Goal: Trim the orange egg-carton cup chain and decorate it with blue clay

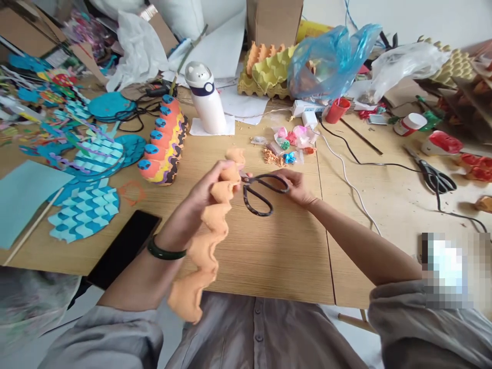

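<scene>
A long orange egg-carton strip [209,252] with a wavy edge runs from the middle of the view down toward my lap. My left hand [212,185] is wrapped round its upper part. Black-handled scissors [258,195] lie just right of the strip, their blades at its edge and mostly hidden. My right hand [298,187] has its fingers closed at the upper handle loop, while the lower loop hangs free. A dark green bangle circles my left wrist.
Left stand a painted egg-carton piece [163,143], blue paper crafts [86,212] and a black phone [125,246]. Behind are a white bottle [209,107] and a blue bag [326,64]. A second pair of scissors [434,177] and cables lie right.
</scene>
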Demonstrator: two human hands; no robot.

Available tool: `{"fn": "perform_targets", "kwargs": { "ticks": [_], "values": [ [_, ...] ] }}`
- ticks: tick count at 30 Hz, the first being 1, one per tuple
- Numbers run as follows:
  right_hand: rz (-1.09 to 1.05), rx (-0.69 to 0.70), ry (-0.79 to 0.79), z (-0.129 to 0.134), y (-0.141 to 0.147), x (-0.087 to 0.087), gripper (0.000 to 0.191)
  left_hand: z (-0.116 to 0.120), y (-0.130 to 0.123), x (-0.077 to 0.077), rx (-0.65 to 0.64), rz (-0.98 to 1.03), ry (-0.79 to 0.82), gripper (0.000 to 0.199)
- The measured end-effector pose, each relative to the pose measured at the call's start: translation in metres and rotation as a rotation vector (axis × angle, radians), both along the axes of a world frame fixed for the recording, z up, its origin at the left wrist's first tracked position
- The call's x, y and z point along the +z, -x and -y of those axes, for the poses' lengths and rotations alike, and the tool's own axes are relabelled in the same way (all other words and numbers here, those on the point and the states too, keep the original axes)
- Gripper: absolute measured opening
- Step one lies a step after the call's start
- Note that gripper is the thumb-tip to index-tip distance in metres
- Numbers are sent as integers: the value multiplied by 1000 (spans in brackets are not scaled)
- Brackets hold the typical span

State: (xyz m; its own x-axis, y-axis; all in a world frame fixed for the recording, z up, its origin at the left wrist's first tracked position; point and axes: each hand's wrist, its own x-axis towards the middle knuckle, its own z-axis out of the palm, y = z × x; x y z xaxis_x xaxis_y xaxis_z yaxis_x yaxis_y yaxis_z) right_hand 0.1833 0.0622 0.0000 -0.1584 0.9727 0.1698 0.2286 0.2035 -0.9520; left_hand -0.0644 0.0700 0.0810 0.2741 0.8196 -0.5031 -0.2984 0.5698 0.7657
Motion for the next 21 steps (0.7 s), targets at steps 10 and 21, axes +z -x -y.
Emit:
{"fn": "perform_targets", "kwargs": {
  "ticks": [10, 21],
  "values": [
    [-641, -52, 773, 31, 10, 22, 36, 10, -25, -9, -130, -56, -175, 30],
    [-911, 253, 834, 62, 14, 15, 40, 12, -47, -16, -256, 34, -125, 29]
  ]
}}
